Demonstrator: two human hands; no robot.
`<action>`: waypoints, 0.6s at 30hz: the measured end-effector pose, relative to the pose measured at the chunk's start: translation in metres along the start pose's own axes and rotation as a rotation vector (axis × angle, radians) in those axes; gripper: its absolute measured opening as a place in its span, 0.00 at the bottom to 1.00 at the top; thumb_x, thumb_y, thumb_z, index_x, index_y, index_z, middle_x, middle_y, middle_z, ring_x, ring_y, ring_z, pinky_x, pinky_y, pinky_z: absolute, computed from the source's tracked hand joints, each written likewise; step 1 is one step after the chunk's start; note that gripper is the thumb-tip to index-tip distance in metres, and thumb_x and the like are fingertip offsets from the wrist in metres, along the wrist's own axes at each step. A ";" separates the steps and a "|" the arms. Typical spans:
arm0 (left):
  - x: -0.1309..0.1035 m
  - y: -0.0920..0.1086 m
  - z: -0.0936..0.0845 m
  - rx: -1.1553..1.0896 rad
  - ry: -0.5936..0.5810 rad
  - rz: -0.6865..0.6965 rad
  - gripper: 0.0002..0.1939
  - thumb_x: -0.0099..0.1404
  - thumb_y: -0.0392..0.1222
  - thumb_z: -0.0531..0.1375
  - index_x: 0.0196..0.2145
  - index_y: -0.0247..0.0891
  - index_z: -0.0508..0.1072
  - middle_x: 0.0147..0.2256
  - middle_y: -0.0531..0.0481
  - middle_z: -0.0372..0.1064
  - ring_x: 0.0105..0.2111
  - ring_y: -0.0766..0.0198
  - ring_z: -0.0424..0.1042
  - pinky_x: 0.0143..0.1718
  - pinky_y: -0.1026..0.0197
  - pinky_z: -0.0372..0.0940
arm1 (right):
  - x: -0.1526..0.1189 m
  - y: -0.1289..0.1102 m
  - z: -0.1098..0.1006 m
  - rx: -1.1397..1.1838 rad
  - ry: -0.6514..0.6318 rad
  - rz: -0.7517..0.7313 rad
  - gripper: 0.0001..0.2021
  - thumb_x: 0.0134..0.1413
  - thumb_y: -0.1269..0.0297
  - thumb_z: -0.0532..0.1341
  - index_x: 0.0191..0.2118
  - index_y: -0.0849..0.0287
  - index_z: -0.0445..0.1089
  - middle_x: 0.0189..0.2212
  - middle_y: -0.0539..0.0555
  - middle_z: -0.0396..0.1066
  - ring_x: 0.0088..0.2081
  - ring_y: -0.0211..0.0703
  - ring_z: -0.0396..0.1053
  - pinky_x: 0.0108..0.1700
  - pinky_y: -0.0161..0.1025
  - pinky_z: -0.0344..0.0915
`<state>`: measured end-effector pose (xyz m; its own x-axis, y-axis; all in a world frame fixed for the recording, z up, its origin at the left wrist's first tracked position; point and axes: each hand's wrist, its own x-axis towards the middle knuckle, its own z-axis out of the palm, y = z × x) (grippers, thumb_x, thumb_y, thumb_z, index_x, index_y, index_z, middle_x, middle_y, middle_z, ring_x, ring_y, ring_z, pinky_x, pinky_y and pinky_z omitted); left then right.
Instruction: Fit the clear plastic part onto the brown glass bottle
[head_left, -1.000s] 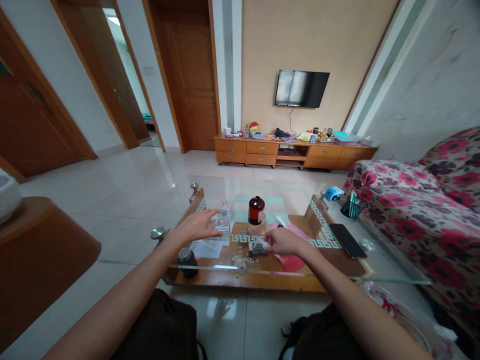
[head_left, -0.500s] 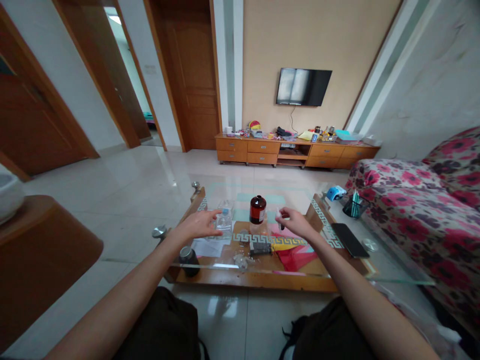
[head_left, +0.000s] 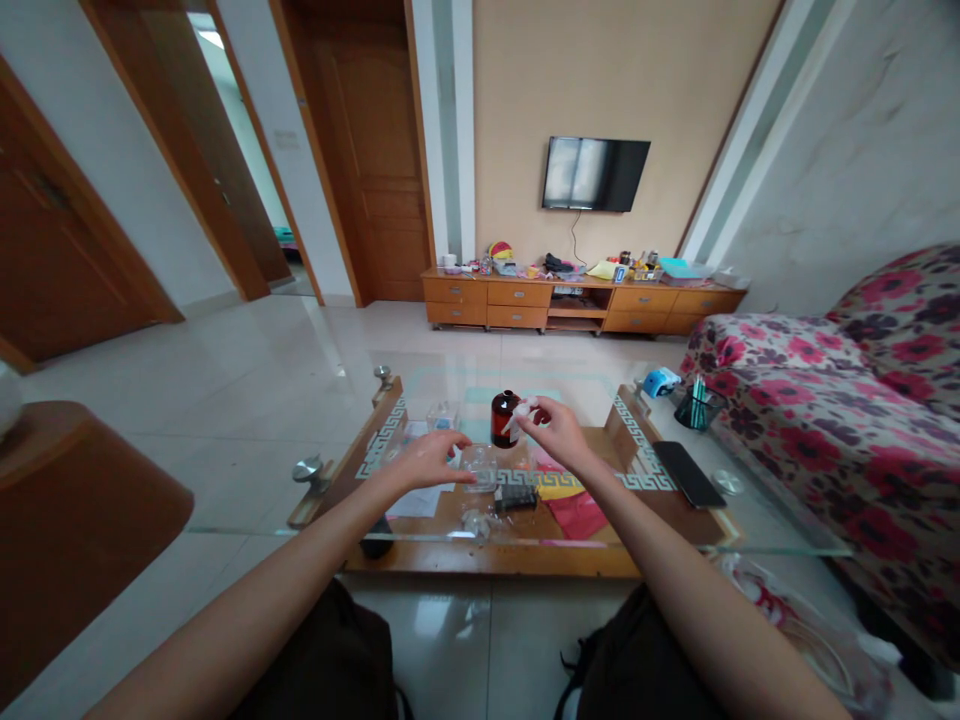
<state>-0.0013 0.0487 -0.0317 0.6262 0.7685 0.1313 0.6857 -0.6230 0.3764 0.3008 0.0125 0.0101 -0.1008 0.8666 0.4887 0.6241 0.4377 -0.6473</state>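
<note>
My left hand (head_left: pixel 435 460) is curved around the left side of a clear plastic container (head_left: pixel 481 466), thumb and fingers at its edge. A brown glass bottle (head_left: pixel 503 420) stands open, without a cap, just behind that container. In my right hand (head_left: pixel 553 430), a small translucent white plastic piece (head_left: pixel 523 410) is pinched between fingertips beside the bottle's neck. Its exact kind is too small to make out. A second clear container (head_left: pixel 442 415) sits behind my left hand. Below my left forearm, a dark can (head_left: pixel 377 540) is partly hidden.
The glass tabletop (head_left: pixel 262 520) carries a black phone (head_left: pixel 688 474), a mesh pen holder (head_left: pixel 697 408) and a blue pack (head_left: pixel 661 382) on the right. A dark packet (head_left: pixel 516 497) and red cloth (head_left: pixel 576 515) appear near the front. A floral sofa (head_left: pixel 795 400) borders the right.
My left hand and the clear container have moved right, closer to the bottle. My right hand has moved left and up, bringing the small plastic piece beside the bottle's neck.
</note>
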 end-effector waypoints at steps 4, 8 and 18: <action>0.011 0.022 0.008 0.001 0.006 0.030 0.39 0.56 0.72 0.68 0.56 0.43 0.76 0.47 0.44 0.78 0.45 0.49 0.77 0.47 0.52 0.69 | 0.004 -0.023 0.011 -0.069 -0.079 -0.037 0.09 0.61 0.60 0.63 0.43 0.58 0.76 0.39 0.54 0.78 0.38 0.43 0.71 0.43 0.37 0.64; 0.013 0.036 0.004 0.030 -0.012 0.029 0.38 0.57 0.69 0.69 0.56 0.41 0.77 0.49 0.42 0.78 0.47 0.46 0.77 0.48 0.51 0.69 | 0.005 -0.033 0.012 -0.165 -0.081 -0.058 0.08 0.59 0.62 0.62 0.42 0.58 0.75 0.38 0.53 0.77 0.37 0.42 0.69 0.43 0.37 0.62; 0.009 0.043 -0.002 0.038 -0.025 0.022 0.35 0.58 0.68 0.68 0.54 0.41 0.77 0.50 0.42 0.78 0.47 0.46 0.77 0.47 0.52 0.69 | 0.000 -0.032 0.008 -0.128 -0.189 -0.114 0.08 0.62 0.60 0.64 0.41 0.56 0.78 0.38 0.52 0.78 0.37 0.42 0.71 0.45 0.36 0.62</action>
<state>0.0329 0.0288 -0.0128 0.6500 0.7510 0.1159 0.6851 -0.6452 0.3382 0.2743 -0.0002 0.0262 -0.3113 0.8483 0.4284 0.6921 0.5113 -0.5094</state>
